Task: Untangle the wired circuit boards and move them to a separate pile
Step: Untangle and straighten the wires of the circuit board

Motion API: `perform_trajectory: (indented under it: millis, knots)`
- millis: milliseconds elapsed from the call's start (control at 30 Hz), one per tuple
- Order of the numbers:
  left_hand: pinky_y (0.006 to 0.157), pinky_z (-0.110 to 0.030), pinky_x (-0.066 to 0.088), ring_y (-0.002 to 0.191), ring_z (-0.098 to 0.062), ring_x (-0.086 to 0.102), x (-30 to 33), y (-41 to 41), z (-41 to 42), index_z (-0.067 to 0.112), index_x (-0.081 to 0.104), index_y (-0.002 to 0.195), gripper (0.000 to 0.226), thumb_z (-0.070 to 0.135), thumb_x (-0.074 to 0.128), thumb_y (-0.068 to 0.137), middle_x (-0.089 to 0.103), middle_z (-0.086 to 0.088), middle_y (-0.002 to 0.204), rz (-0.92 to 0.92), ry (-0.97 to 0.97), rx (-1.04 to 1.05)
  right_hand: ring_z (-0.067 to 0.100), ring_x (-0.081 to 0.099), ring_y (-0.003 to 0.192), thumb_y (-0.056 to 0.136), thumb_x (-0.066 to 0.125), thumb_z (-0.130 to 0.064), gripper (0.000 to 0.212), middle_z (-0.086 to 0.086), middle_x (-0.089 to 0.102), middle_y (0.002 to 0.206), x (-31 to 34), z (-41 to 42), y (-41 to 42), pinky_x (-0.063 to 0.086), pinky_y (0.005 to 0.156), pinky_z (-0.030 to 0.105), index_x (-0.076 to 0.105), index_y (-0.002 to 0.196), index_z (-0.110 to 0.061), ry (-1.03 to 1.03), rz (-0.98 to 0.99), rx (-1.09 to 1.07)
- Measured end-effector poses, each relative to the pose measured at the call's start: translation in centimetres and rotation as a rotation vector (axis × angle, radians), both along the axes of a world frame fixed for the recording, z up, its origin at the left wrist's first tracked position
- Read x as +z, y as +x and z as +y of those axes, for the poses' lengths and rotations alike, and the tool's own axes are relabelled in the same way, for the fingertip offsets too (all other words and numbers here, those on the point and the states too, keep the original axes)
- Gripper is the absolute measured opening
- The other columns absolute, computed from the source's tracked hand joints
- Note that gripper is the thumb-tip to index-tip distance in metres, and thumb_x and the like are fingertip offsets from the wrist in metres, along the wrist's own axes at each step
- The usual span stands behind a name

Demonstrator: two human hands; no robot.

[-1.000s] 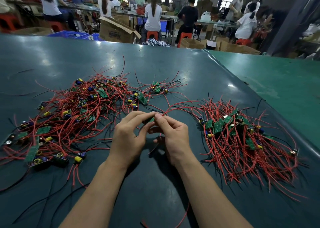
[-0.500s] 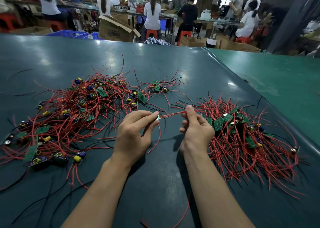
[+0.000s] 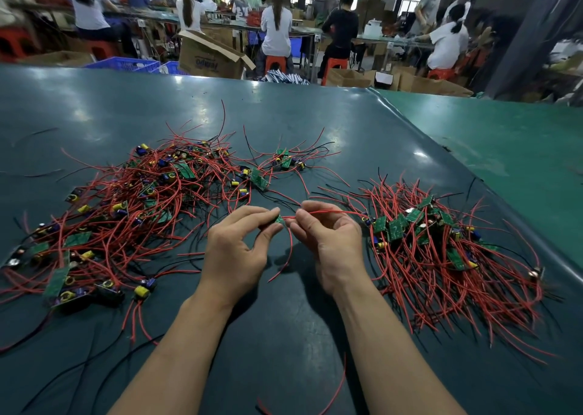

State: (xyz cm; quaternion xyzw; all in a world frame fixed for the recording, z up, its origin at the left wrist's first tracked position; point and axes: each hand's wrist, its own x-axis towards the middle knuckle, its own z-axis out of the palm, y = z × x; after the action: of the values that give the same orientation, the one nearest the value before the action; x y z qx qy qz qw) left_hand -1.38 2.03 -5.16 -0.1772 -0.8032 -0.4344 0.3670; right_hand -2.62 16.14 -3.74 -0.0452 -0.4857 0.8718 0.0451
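A small green circuit board [image 3: 279,219] sits pinched between the thumb and fingertips of the left hand [image 3: 235,250], held above the bench [image 3: 284,124] midway between the tangled pile [image 3: 132,212] on the left and the sorted pile [image 3: 441,250] on the right. Its red wire [image 3: 331,212] runs rightward from the board, long axis roughly level, through the closed grip of the right hand [image 3: 331,241], which pinches it just beside the board. The sorted pile lies nearer the right hand, so the carry probably goes that way.
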Motion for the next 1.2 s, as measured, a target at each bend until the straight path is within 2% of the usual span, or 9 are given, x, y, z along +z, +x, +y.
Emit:
perform_trajectory:
  millis: [233, 333, 467, 600, 700, 1000, 1200]
  knots:
    - [0.084, -0.016, 0.05, 0.087, -0.008, 0.066, -0.36, -0.18, 0.12, 0.005, 0.076, 0.101, 0.022, 0.003, 0.078, 0.079, 0.072, 0.0, 0.095, -0.046, -0.029, -0.025, 0.015, 0.066, 0.052, 0.081, 0.074, 0.001, 0.009, 0.008, 0.07, 0.063, 0.15, 0.09, -0.04, 0.052, 0.047, 0.018, 0.065, 0.084, 0.002, -0.039, -0.136, -0.133]
    - [0.084, -0.014, 0.049, 0.087, -0.005, 0.065, -0.35, -0.14, 0.17, 0.005, 0.076, 0.102, 0.022, 0.004, 0.078, 0.079, 0.072, 0.0, 0.095, -0.056, -0.021, -0.032, 0.016, 0.067, 0.051, 0.082, 0.074, 0.0, 0.01, 0.01, 0.071, 0.064, 0.28, -0.21, 0.14, 0.051, 0.046, 0.019, 0.064, 0.082, -0.001, -0.041, -0.106, -0.163]
    - [0.083, -0.02, 0.052, 0.086, -0.006, 0.066, -0.44, 0.05, 0.54, 0.004, 0.076, 0.101, 0.023, 0.006, 0.079, 0.079, 0.072, -0.001, 0.094, -0.078, -0.05, -0.121, 0.019, 0.068, 0.052, 0.085, 0.07, 0.002, 0.009, 0.011, 0.072, 0.068, 0.49, -0.32, 0.18, 0.053, 0.048, 0.02, 0.064, 0.081, -0.005, -0.072, 0.012, -0.239]
    - [0.084, -0.018, 0.051, 0.088, -0.005, 0.065, -0.35, 0.04, 0.43, 0.004, 0.076, 0.102, 0.023, 0.005, 0.078, 0.079, 0.072, -0.001, 0.096, -0.083, -0.011, -0.054, 0.023, 0.072, 0.063, 0.09, 0.062, 0.005, 0.008, 0.012, 0.075, 0.08, 0.61, -0.37, 0.34, 0.056, 0.054, 0.022, 0.062, 0.095, 0.0, -0.036, 0.076, -0.168]
    - [0.084, -0.017, 0.051, 0.088, -0.006, 0.065, -0.26, 0.17, 0.4, 0.004, 0.075, 0.103, 0.024, 0.005, 0.078, 0.08, 0.072, -0.001, 0.097, -0.082, -0.019, -0.056, 0.023, 0.071, 0.059, 0.091, 0.063, 0.001, 0.008, 0.012, 0.075, 0.083, 0.78, -0.25, 0.47, 0.054, 0.05, 0.023, 0.062, 0.099, 0.0, 0.007, 0.06, -0.161]
    - [0.084, -0.015, 0.05, 0.088, -0.007, 0.065, -0.2, 0.14, 0.5, 0.004, 0.075, 0.103, 0.024, 0.003, 0.077, 0.079, 0.071, -0.001, 0.096, -0.077, -0.009, -0.045, 0.029, 0.073, 0.062, 0.092, 0.066, -0.008, 0.01, 0.008, 0.075, 0.075, 0.71, -0.33, 0.76, 0.051, 0.041, 0.025, 0.056, 0.091, -0.005, 0.11, -0.053, -0.202]
    - [0.086, -0.021, 0.052, 0.089, -0.013, 0.067, 0.01, 0.2, 0.46, 0.003, 0.075, 0.105, 0.026, 0.001, 0.077, 0.079, 0.072, -0.004, 0.097, -0.04, -0.002, 0.011, 0.02, 0.07, 0.054, 0.097, 0.06, -0.022, 0.022, 0.01, 0.072, 0.069, 0.68, -0.26, 0.53, 0.049, 0.04, 0.021, 0.059, 0.084, -0.005, 0.009, -0.068, -0.196]
